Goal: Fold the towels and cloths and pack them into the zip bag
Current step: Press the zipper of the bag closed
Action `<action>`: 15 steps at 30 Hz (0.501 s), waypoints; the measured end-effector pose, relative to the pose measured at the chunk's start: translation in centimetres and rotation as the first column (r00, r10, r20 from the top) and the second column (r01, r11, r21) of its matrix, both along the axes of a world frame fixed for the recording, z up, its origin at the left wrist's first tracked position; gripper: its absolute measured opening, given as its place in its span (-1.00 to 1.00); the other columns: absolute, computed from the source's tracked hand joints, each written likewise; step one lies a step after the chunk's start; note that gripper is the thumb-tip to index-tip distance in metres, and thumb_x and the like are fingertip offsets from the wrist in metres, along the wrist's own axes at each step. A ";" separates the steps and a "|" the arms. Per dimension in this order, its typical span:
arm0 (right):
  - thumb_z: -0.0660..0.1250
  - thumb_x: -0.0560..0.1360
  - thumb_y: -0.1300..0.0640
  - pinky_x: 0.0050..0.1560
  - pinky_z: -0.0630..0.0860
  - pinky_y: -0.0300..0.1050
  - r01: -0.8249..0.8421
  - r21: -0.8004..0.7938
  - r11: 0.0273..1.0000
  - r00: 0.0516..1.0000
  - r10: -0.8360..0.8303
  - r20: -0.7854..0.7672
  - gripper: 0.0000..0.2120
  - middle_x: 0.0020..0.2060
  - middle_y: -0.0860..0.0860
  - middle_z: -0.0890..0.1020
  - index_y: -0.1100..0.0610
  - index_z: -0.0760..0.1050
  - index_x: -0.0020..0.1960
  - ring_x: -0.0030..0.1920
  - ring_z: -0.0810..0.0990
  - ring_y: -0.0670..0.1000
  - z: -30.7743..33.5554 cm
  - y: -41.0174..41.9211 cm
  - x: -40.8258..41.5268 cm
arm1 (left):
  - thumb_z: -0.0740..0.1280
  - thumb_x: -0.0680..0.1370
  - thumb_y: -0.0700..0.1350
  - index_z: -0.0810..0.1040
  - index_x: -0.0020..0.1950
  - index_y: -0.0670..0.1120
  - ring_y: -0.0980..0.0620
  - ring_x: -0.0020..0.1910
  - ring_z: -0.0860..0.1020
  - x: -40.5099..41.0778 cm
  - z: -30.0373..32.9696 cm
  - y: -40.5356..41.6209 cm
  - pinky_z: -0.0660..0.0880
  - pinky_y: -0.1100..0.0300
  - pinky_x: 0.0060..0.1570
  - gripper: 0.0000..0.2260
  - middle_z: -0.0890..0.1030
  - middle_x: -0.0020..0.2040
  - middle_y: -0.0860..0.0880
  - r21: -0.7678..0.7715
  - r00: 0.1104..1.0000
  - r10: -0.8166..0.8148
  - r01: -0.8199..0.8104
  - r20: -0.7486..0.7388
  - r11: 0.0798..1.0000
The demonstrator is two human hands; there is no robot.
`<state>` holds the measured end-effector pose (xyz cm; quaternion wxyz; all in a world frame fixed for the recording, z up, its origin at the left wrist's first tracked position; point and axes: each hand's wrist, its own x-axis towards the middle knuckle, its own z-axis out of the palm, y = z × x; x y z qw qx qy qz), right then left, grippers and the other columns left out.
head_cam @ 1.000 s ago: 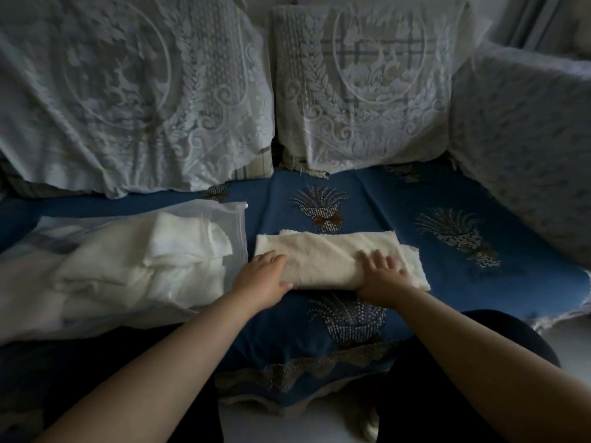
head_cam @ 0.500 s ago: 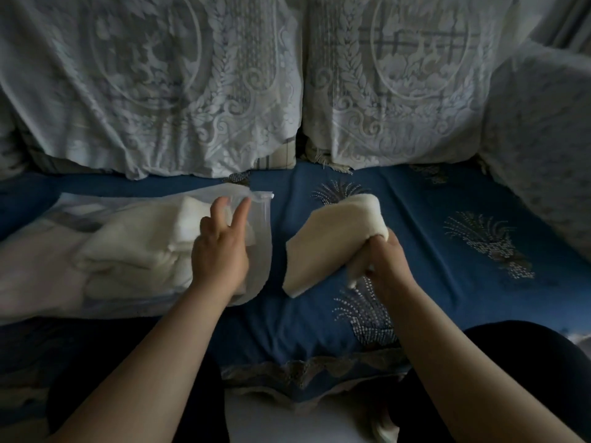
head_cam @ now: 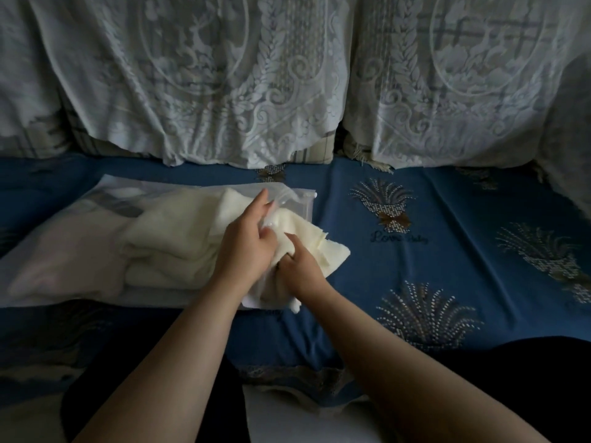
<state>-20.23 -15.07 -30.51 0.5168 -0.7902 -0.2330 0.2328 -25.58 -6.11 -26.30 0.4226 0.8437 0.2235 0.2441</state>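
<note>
A clear zip bag [head_cam: 80, 251] lies on the blue sofa seat at the left, its open mouth facing right. Folded cream towels [head_cam: 172, 238] fill it. My left hand [head_cam: 248, 243] pinches the bag's upper flap at the mouth and holds it lifted. My right hand [head_cam: 302, 271] grips a folded cream cloth [head_cam: 323, 247] that lies partly inside the mouth, with its right end still sticking out onto the seat.
The blue patterned seat cover [head_cam: 447, 251] stretches to the right. Lace-covered back cushions [head_cam: 224, 84] stand behind, and a covered armrest [head_cam: 572, 139] rises at the far right. My dark-clothed knees are at the bottom edge.
The cloth lay flat under both hands. My right hand lifted it and carried it left into the bag's mouth, while my left hand moved to the bag and raised its flap.
</note>
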 end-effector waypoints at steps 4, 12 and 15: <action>0.12 0.55 0.30 -0.23 0.51 -0.34 -0.062 0.122 0.991 0.997 0.068 -0.045 -0.61 -0.18 -0.05 0.58 -0.15 0.30 0.21 -0.20 0.56 -0.11 1.3 2.1 1.5 | 0.19 0.55 -0.29 0.26 0.49 0.07 0.10 0.29 0.48 -0.4 0.3 -0.2 0.42 0.22 0.26 -0.47 0.49 0.35 0.04 0.028 1.000 -0.005 0.004 0.028 1.000; 0.26 0.47 0.33 -0.24 0.55 -0.18 -0.452 -0.125 0.883 0.892 0.443 -0.095 -0.58 -0.05 0.00 0.52 0.11 0.35 0.30 -0.21 0.57 -0.09 1.4 3.1 3.0 | 0.24 0.52 -0.24 0.29 0.47 0.06 0.11 -0.11 0.54 -1.8 0.6 2.0 0.52 0.24 -0.01 -0.47 0.52 0.13 0.09 0.002 0.996 0.071 -0.071 -0.055 0.997; 0.20 0.58 0.00 0.10 0.49 0.02 -0.395 -0.318 0.862 0.886 0.449 0.114 -0.49 0.15 0.08 0.43 -0.03 0.16 0.49 0.14 0.49 0.11 0.3 2.4 3.8 | 0.23 0.52 -0.19 0.48 0.31 0.04 0.00 -0.03 0.54 -2.8 0.8 2.9 0.52 0.09 0.02 -0.63 0.54 0.11 0.02 0.080 0.978 0.081 -0.067 -0.190 0.995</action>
